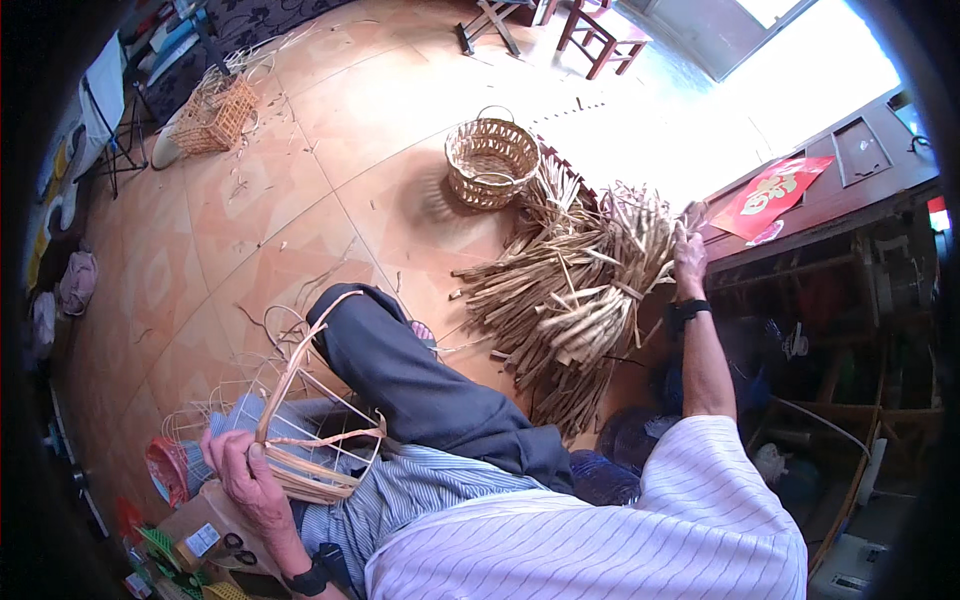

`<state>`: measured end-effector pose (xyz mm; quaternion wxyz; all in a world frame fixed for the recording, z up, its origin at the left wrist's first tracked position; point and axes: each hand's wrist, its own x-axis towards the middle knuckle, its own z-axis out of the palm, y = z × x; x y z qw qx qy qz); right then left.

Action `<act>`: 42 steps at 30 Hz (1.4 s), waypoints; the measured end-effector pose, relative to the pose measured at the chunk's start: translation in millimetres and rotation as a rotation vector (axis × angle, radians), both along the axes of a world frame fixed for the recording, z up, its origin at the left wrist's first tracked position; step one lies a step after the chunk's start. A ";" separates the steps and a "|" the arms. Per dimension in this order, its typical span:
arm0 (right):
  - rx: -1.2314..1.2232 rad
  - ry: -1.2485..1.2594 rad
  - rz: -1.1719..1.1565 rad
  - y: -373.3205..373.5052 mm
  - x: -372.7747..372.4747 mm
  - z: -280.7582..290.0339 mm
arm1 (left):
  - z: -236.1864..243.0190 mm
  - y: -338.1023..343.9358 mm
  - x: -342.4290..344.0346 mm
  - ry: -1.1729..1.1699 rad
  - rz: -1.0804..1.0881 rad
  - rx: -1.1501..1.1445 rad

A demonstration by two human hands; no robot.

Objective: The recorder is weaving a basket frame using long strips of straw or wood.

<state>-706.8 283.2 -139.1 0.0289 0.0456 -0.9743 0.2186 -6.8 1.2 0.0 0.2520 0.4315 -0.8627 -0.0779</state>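
Note:
My left hand [250, 478] pinches the edge of a part-woven basket frame [325, 470] that lies over my lap. Pale strips form its lower band, while bare ribs and a long loose strip [290, 375] stick up from it. Out to the right, my right arm stretches to a big pile of dried stalks [590, 290], tied in bundles. There my right hand [690, 262] is closed around the top end of one bundle. Its fingertips are partly hidden. A round woven basket [490, 185] with a handle stands on the floor beside the stalks.
Another woven basket [215, 118] lies at the far left among loose strips. Scissors [238, 548] and a cardboard box [195, 525] are at the lower left. A wooden cabinet [830, 220] bearing red paper [775, 195] flanks my right arm. A wooden stool [603, 40] stands far off.

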 end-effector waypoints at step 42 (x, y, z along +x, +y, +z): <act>-0.734 -1.373 1.991 -172.2 410.9 187.4 | 1.6 4.4 -9.8 0.006 0.049 0.082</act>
